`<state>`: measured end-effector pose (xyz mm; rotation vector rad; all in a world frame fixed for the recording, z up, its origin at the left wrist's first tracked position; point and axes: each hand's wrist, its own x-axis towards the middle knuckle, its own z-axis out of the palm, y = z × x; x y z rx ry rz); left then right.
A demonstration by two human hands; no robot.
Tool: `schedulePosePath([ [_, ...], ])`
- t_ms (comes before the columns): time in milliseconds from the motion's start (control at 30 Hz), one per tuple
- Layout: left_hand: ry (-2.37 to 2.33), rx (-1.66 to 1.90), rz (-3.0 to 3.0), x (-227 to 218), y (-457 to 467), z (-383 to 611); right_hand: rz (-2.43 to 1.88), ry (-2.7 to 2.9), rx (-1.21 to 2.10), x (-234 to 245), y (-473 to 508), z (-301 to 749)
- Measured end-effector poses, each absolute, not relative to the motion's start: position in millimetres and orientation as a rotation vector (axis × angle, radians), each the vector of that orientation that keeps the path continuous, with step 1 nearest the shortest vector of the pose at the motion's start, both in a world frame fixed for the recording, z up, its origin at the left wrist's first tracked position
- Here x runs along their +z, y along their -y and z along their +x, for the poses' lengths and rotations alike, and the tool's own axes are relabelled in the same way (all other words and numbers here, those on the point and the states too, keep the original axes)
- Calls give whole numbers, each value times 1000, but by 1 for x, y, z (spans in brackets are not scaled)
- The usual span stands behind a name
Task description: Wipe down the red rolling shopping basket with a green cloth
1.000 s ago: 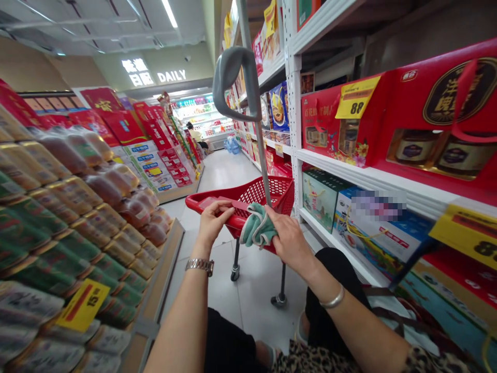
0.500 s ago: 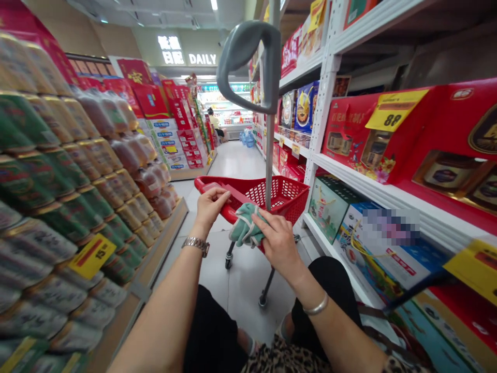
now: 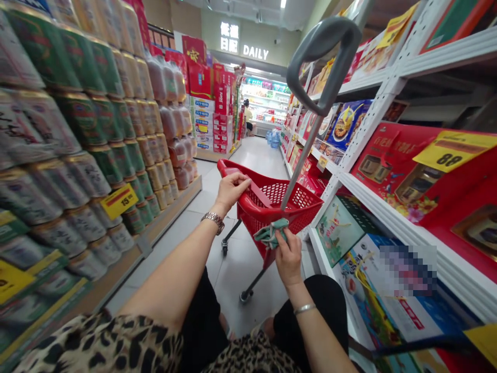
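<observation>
A red plastic shopping basket on wheels stands in front of my knees, with a long grey pull handle rising from its near side. My left hand grips the basket's upper rim at the left, fingers curled over the edge. In my right hand a crumpled green cloth with pale edging is pinched and pressed against the basket's outer near side, below the rim. The handle's pole meets the basket just above the cloth. Part of the cloth is hidden under my right fingers.
Stacked drink packs line the left of the aisle on a low platform. White shelving with red gift boxes runs close on the right. A person is far down the aisle, near blue water bottles.
My right hand has moved the cloth from the basket's rim down onto its outer side. The basket and handle now lean over to the right in view. My left hand stays on the rim.
</observation>
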<state>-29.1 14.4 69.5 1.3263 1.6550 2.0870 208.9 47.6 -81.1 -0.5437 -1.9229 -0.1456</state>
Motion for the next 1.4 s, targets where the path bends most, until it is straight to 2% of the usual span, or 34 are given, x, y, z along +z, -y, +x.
schedulePosePath([
  [400,-1638,2110,1349,67,-18,-38,-653,2130,-214,-155,-58,213],
  [633,-1617,2124,1330,69,-18,-39,-733,2321,-80,-201,-53,228],
  [733,-1603,2140,1330,69,-18,-38,-691,2228,2,-186,-51,232],
  [933,-1619,2129,1360,68,-15,-36,-599,1828,19,-84,-58,229],
  [1033,-1607,2131,1356,68,-14,-34,-608,1732,42,-51,-67,221],
  [1167,-1606,2137,1358,68,-12,-33,-702,1787,144,-58,-72,206],
  [1400,-1617,2153,1351,68,-10,-36,-811,1881,306,-122,-60,199],
])
